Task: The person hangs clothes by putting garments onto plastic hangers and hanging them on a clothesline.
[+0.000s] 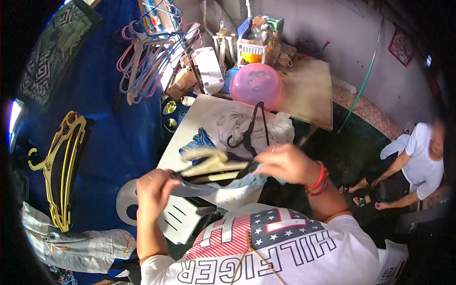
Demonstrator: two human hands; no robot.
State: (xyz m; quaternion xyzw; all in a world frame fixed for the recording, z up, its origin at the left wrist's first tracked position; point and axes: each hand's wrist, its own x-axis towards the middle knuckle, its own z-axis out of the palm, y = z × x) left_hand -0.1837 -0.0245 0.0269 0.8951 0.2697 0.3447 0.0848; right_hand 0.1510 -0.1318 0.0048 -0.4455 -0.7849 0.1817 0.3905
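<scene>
My left hand (154,189) pinches one end of a light blue garment (218,191) with a dark waistband, held stretched in front of my chest. At its other end my right hand (285,163), with red and purple bands on the wrist, grips the edge. A cream hanger (209,164), blurred, lies within the garment's opening. Just beyond, a black hanger (249,135) rests on a pile of pale cloth (221,121) on the white table (178,149). Blue patterned cloth (199,141) lies at the pile's left side.
Many hangers (142,61) hang at the upper left, and yellow hangers (59,175) lie on blue fabric at left. A pink tub (256,86) stands behind the pile. A white chair (175,221) is close by my left arm. Another person (422,161) sits at the right.
</scene>
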